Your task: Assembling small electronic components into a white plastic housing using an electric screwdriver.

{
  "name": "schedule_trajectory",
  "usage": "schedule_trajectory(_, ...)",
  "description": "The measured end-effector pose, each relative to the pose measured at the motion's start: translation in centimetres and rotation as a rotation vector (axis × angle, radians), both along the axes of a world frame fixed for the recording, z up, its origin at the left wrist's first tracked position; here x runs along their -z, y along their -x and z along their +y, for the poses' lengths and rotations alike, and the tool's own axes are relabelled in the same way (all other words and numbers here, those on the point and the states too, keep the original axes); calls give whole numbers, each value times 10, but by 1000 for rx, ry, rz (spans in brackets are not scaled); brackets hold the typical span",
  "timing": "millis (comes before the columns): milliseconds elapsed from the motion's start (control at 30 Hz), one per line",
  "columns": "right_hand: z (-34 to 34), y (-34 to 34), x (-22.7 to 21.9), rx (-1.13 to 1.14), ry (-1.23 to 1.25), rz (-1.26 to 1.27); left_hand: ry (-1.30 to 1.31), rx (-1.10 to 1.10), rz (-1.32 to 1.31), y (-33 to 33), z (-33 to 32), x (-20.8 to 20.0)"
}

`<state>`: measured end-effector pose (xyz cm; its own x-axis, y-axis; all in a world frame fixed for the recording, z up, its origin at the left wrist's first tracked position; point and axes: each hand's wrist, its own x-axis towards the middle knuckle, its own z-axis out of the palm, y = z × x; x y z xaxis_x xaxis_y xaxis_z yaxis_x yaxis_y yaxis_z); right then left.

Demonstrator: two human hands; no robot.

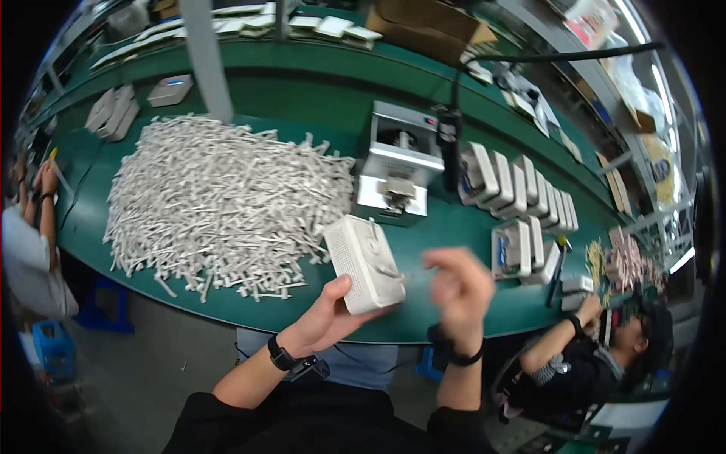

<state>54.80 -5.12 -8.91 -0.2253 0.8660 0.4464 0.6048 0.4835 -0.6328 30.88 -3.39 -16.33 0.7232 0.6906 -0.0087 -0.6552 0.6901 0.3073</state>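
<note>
My left hand (pixel 324 324) grips a white plastic housing (pixel 349 274) from its lower left, thumb on the side with a grid of small holes. The housing is tilted over the near edge of the green table, and a round part and a curved white piece show on its upper face. To its right hovers my right hand (pixel 460 293), apart from the housing. Its fingers look bent but are smeared by motion, so whether they hold anything is unclear.
A large heap of small white plastic pieces (pixel 227 204) covers the table's left. A metal bench machine (pixel 399 163) stands behind the housing. Rows of white housings (pixel 508 181) sit right. Co-workers are at both sides, one hand (pixel 587 310) at the right. A blue stool (pixel 54 348) stands left.
</note>
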Motion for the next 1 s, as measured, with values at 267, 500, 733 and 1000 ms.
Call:
schedule_trajectory(267, -49, -11, 40, 509, -54, -77, -560, -88, 645, -74, -16, 20)
schedule_trajectory(500, -24, -84, 76, 952, 210, 118, -1063, -130, 948, -36, -15, 23)
schedule_trajectory(733, -58, -73, 63, 1017, -282, -229, -1037, -251, 1058, 83, -9, -38)
schedule_trajectory(1000, -41, 23, 72, 493, -53, -44, -787, -1245, 2546, 357, -6, -7)
